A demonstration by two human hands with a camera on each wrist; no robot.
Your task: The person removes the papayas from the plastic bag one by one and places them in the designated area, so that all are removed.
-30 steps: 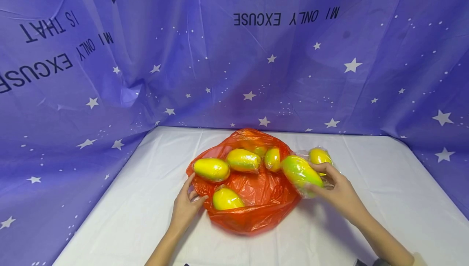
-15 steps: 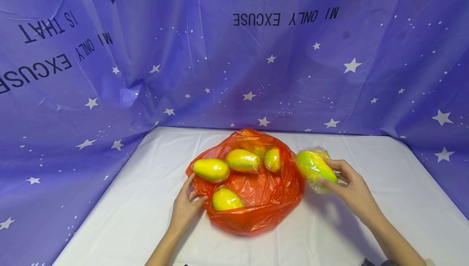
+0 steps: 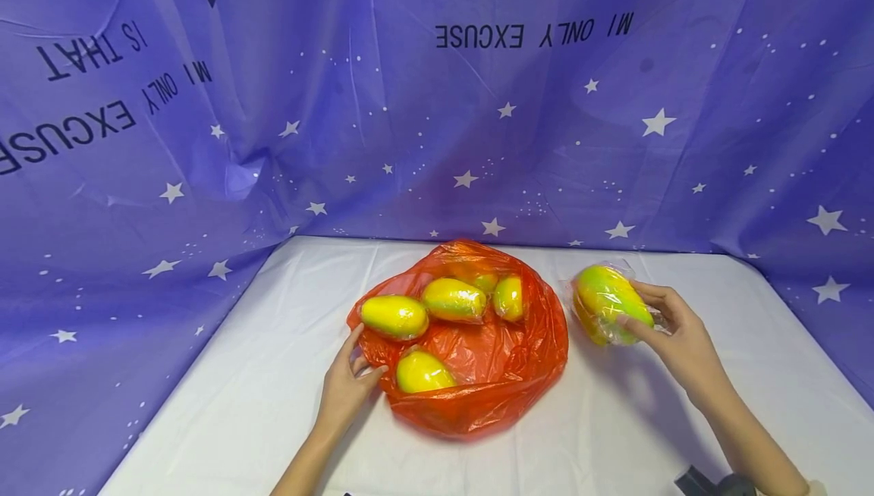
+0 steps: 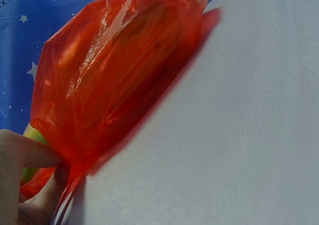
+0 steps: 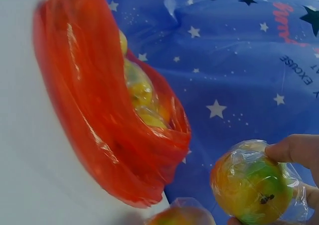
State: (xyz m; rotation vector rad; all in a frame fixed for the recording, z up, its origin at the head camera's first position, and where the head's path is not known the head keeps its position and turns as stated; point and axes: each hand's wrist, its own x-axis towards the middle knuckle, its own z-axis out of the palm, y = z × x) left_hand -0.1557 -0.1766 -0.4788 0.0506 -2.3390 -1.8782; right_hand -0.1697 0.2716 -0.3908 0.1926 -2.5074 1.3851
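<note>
My right hand (image 3: pixel 672 337) grips a green-yellow mango (image 3: pixel 617 300) in clear wrap, to the right of the red plastic bag (image 3: pixel 471 409). In the right wrist view, the stem end of this mango (image 5: pixel 249 190) faces the camera. A second wrapped mango (image 5: pixel 182 217) shows low in that view, partly cut off. At the bag's left side, my left hand (image 3: pixel 347 386) pinches the rim, with the red film (image 4: pixel 75 160) bunched at the fingertips. Inside the open bag lie several wrapped mangoes, among them one at the left (image 3: pixel 394 317) and one at the front (image 3: pixel 423 372).
A white cloth (image 3: pixel 225 420) covers the table under the bag. Behind it hangs a purple-blue curtain (image 3: pixel 410 139) with stars and upside-down lettering. A dark object (image 3: pixel 713 482) sits by the right forearm at the bottom edge.
My right hand has carried its mango rightward, away from the bag's right rim, and now covers most of the mango lying there. The left hand has stayed at the bag's rim.
</note>
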